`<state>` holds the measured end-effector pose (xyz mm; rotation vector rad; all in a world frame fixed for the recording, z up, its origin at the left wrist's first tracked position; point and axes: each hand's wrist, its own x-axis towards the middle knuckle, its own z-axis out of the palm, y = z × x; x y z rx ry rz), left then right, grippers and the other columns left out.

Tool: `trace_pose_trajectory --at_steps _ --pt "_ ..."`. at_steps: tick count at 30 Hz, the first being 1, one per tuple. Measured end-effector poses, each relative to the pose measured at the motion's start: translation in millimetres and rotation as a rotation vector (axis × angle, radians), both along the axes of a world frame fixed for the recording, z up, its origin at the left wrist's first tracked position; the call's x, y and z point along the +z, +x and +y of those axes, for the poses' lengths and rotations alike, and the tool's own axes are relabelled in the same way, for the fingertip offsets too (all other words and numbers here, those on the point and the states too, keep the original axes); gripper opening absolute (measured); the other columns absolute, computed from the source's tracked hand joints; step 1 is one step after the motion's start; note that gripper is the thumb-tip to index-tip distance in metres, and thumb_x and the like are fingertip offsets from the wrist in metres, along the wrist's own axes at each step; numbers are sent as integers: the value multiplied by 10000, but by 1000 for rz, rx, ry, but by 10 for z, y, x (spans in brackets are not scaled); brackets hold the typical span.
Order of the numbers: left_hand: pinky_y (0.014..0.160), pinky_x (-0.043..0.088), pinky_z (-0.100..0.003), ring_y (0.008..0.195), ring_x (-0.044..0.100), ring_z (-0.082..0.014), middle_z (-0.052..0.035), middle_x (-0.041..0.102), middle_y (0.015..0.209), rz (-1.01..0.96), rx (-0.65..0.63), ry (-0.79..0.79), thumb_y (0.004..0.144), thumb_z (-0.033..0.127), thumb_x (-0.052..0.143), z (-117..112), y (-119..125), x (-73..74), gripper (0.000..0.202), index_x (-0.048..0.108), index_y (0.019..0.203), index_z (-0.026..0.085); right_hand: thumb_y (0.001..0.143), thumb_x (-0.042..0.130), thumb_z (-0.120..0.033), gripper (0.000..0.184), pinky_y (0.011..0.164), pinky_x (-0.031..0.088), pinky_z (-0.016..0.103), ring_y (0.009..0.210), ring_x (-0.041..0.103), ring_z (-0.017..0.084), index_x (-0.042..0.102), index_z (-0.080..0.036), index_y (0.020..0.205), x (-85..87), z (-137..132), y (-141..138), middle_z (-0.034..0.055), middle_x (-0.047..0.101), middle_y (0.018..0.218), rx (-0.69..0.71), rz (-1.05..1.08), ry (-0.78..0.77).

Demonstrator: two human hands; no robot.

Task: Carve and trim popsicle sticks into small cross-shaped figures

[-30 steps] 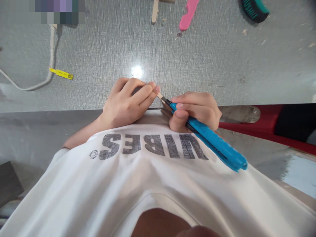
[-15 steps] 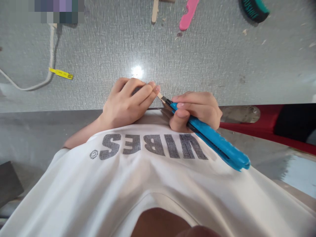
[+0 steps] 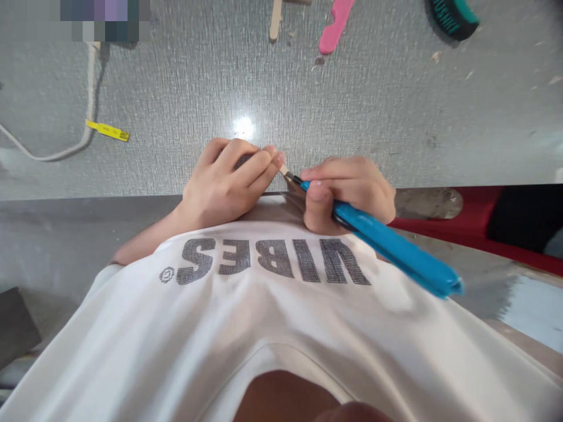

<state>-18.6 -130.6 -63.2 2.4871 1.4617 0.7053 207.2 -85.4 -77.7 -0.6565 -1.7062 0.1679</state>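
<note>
My right hand (image 3: 352, 190) grips a blue utility knife (image 3: 396, 252) near its blade end, the handle slanting down to the right over my white shirt. The short blade tip points left and meets the fingertips of my left hand (image 3: 229, 181). My left hand is curled shut at the near edge of the grey table (image 3: 176, 99), pinching a small pale piece that I cannot make out. Both hands sit close together right in front of my chest.
At the table's far edge lie a wooden stick (image 3: 276, 19), a pink stick (image 3: 334, 26) and a teal brush (image 3: 453, 16). A white cable (image 3: 90, 88) with a yellow tag (image 3: 108, 130) runs at the left. A red object (image 3: 475, 225) sits below the table on the right.
My right hand has tilted the knife: its handle end swung right and slightly down, and the fingers slid closer to the blade. My left hand has stayed still.
</note>
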Motion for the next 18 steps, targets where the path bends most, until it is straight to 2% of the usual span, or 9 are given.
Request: trace_pose_trajectory --at_steps 3,6,9,12,15,16,18 --pt "1015 595 -542 1248 762 -298 -55 807 1201 5 8 18 1185 255 523 -4 -1 -12 360 660 1507 339 1049 722 -266 198 569 597 348 621 716 162 597 -317 904 208 20 31 -49 809 874 123 -142 -179" --pt "1037 592 -538 1254 752 -293 -56 809 1205 28 -1 52 1175 264 561 -16 -8 -18 386 625 1546 345 1038 693 -253 273 461 496 301 557 677 124 506 -272 839 281 63 -6 -58 775 788 132 -122 -48" --pt "1031 585 -517 1249 747 -286 -59 817 1224 70 -1 110 1159 230 582 -33 -12 -12 418 602 1563 333 1072 660 -305 309 431 430 277 516 621 104 489 -260 819 241 84 -73 -59 742 746 115 -56 -14" --pt "1010 578 -512 1220 752 -286 -65 823 1239 89 9 139 1152 211 583 -43 -11 -4 428 599 1563 326 1118 649 -387 305 452 436 282 539 635 111 573 -269 848 191 57 -102 -41 772 788 53 -26 -43" --pt "1007 568 -508 1208 752 -285 -66 830 1247 103 11 162 1149 213 585 -45 -14 1 442 592 1576 326 1128 645 -464 301 449 448 302 510 596 122 617 -280 891 130 15 -71 -43 742 755 -12 58 25" --pt "1011 564 -507 1211 750 -285 -67 832 1256 107 8 168 1147 217 589 -44 -16 3 448 589 1582 325 1138 616 -505 327 466 468 317 517 584 134 617 -289 893 102 5 -51 -39 710 731 -13 68 -12" --pt "1018 556 -504 1218 745 -285 -70 834 1277 115 4 168 1143 223 596 -44 -20 10 461 585 1593 322 1152 497 -671 464 540 536 368 582 607 180 604 -313 878 34 -2 -9 -11 647 714 35 -29 -248"
